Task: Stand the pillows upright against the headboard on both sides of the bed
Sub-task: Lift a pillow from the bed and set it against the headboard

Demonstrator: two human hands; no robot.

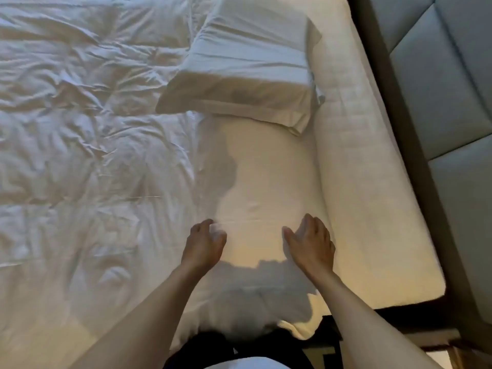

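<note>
Two white pillows lie flat on the bed. The near pillow (pixel 263 187) stretches from my body toward the far one, alongside the mattress edge. The far pillow (pixel 247 62) lies beyond it, slightly angled, resting partly on the duvet. My left hand (pixel 203 245) hovers at the near pillow's left side, fingers curled and apart, holding nothing. My right hand (pixel 310 243) is over the pillow's right side, fingers spread, also empty. The padded grey headboard (pixel 447 89) runs along the right of the view.
A crumpled white duvet (pixel 80 129) covers the bed to the left. The bare mattress edge (pixel 359 182) lies between the pillows and a dark gap (pixel 399 155) before the headboard. My dark clothing shows at the bottom.
</note>
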